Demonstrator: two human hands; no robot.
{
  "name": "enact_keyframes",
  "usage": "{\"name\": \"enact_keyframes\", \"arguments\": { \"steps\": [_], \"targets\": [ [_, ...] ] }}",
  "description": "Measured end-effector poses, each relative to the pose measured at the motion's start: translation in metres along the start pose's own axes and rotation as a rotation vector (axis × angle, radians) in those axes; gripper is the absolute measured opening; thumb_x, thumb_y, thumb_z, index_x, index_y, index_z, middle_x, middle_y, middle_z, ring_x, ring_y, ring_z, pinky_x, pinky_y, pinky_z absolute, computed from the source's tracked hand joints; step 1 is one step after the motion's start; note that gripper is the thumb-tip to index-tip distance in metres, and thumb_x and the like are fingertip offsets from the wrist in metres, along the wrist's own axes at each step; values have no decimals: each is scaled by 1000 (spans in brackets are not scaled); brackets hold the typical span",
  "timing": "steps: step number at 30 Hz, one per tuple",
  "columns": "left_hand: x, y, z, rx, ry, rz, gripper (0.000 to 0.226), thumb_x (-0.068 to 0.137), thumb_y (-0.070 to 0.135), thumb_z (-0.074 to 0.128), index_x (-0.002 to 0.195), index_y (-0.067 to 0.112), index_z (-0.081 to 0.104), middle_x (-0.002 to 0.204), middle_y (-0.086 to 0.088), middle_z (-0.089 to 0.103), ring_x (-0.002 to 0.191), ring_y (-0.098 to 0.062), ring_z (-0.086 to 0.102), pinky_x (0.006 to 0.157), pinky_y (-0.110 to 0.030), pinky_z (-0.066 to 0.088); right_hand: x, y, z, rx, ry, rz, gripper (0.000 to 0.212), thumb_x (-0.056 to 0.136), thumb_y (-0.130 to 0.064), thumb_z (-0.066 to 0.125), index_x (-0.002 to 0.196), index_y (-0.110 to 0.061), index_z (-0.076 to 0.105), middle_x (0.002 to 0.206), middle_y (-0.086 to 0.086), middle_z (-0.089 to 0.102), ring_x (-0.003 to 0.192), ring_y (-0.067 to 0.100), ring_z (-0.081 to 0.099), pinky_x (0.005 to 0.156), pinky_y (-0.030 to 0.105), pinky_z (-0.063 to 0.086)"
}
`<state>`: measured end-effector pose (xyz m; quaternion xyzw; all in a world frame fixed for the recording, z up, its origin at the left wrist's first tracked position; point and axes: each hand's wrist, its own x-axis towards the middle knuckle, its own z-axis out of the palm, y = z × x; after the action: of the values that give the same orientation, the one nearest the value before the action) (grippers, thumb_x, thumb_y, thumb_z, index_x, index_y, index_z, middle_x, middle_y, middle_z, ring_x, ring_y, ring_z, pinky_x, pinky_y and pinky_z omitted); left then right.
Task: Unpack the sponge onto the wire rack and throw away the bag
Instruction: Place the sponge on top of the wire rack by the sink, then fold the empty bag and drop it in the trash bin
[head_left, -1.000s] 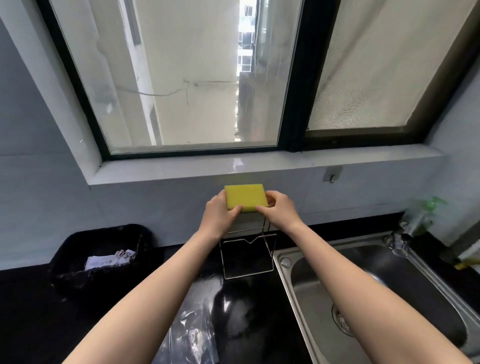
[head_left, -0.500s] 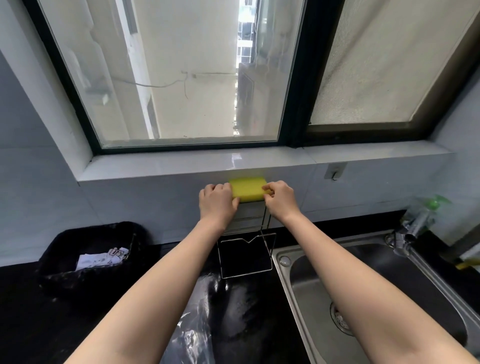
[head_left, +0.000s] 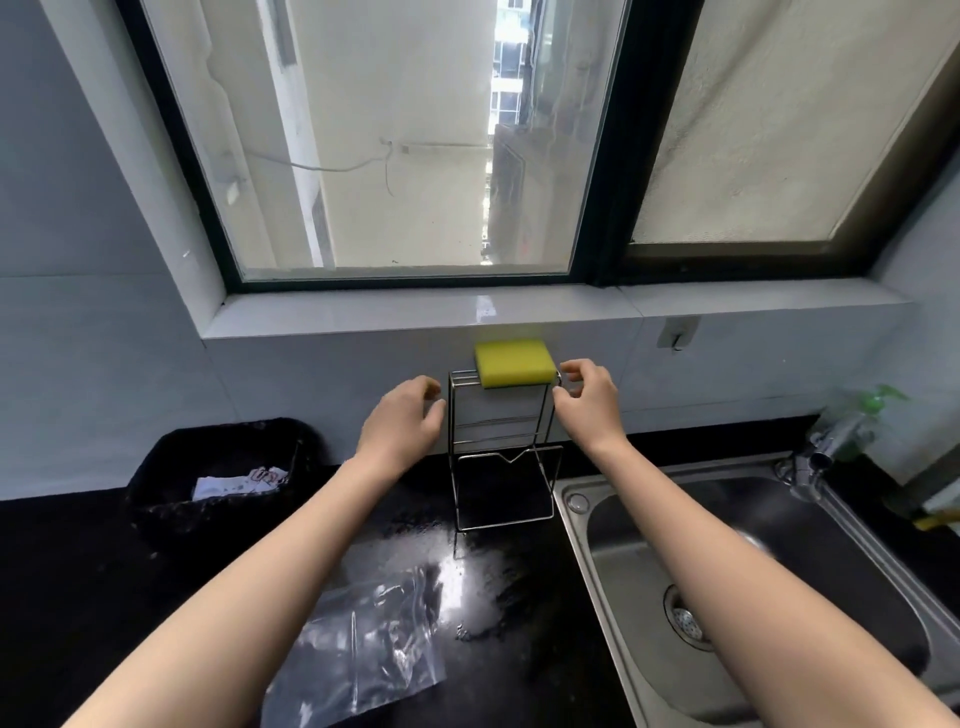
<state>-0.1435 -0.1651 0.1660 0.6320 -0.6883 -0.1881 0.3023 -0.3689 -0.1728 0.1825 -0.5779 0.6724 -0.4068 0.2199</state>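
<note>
Sponge (head_left: 515, 362) sits flat on top of the rack (head_left: 503, 447), between both hands, left hand (head_left: 401, 427) loosely open and empty just left of the rack, right hand (head_left: 588, 401) half-curled, empty, fingertips at the rack's corner, bag (head_left: 363, 644) on the counter (head_left: 78, 597) below the left forearm, bin (head_left: 218, 470) further left.

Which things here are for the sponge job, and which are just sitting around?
For the job: sponge, wire rack, clear bag, black bin.

Just around: sink, tap, green bottle, wall hook, window.
</note>
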Motion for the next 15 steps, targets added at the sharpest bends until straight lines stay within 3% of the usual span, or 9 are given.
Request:
{"name": "enact_keyframes", "arguments": {
  "steps": [5,7,10,15],
  "targets": [
    [-47,-39,-23,-33,-65,-168,17,82,34,55,81,22,68,87,-2,75,85,-22,68,85,-36,52,-36,-4,14,117,-55,69,10,83,-9,57,89,-11,65,83,7,65,78,22,61,77,32,50],
    [-71,-55,-30,-58,-75,-223,20,83,31,56,78,17,70,80,-3,76,79,-21,68,84,-35,52,-59,-5,23,213,-126,99,9,84,-8,57,79,-13,63,71,8,66,65,21,62,64,30,53],
    [-103,-77,-38,-150,-88,-301,18,83,28,58,75,16,69,67,2,74,62,-16,64,78,-34,54,-90,-3,36,243,-231,121,17,88,-8,56,72,-16,59,64,7,64,51,15,57,42,12,42],
    [-149,-98,-48,-325,-103,-404,13,85,23,60,78,18,70,67,3,72,59,-12,61,62,-25,50,-130,3,58,215,-381,175,18,88,-12,56,71,-19,58,62,4,64,49,16,56,44,19,43]
  ]
}}
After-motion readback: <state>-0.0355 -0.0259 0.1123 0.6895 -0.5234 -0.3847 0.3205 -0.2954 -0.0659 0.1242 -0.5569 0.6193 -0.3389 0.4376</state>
